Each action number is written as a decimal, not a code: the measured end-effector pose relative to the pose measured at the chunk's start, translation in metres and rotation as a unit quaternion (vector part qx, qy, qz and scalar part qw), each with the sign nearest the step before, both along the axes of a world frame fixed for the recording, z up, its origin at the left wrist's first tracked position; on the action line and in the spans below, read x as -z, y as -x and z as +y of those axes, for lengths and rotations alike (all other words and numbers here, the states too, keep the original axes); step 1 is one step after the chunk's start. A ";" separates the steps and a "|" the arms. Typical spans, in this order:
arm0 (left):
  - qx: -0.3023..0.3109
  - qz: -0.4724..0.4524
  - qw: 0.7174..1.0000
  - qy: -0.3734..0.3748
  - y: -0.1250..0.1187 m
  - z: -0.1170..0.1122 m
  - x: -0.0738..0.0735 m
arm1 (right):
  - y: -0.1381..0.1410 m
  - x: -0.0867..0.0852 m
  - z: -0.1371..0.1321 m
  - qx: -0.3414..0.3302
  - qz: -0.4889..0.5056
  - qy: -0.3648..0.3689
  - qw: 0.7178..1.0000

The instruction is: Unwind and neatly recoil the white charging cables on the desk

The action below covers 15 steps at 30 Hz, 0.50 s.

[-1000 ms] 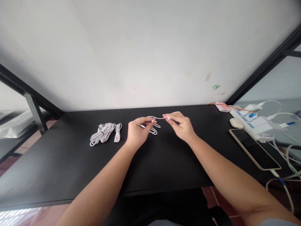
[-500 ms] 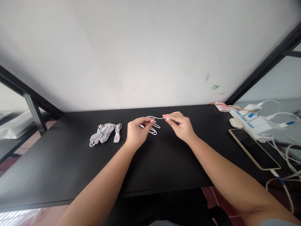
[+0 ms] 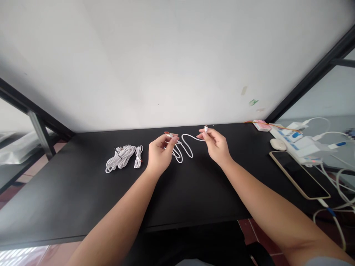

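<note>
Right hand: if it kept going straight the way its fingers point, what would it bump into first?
The right hand pinches one end of the white cable, fingers pointing up and away. Straight on, only bare black table lies below, so probably the white wall comes first, though depth is unclear.

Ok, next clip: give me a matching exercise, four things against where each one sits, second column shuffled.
Things:
1. loose white cable
2. bundled cables
3. phone
4. power strip

Places:
A. flat on the black table, face up, at its right edge
B. lying on the table beyond the left hand, nobody touching them
C. beyond the phone, with white plugs in it
D. hanging in loops between the left hand and the right hand

Pairs: 1-D, 2-B, 3-A, 4-C
</note>
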<state>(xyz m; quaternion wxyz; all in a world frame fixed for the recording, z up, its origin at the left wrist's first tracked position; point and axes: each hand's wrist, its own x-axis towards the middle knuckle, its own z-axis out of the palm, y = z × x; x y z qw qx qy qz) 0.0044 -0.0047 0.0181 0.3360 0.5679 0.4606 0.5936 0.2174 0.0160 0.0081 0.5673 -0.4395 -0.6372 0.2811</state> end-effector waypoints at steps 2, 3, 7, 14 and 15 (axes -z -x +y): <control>-0.007 -0.017 1.000 -0.002 0.003 0.001 -0.003 | -0.004 0.003 0.006 0.015 0.032 0.012 0.999; -0.013 -0.025 1.000 -0.005 0.004 0.002 -0.004 | -0.006 0.005 0.010 0.026 0.043 0.013 0.999; -0.034 -0.062 0.997 -0.010 0.011 0.007 -0.003 | -0.018 0.013 0.023 0.090 0.041 0.069 0.993; -0.097 -0.028 0.994 0.026 0.023 0.015 -0.003 | -0.037 0.008 0.026 0.123 -0.269 0.117 0.948; -0.111 -0.007 0.993 0.039 0.026 0.017 -0.002 | -0.038 0.006 0.026 0.121 -0.298 0.132 0.938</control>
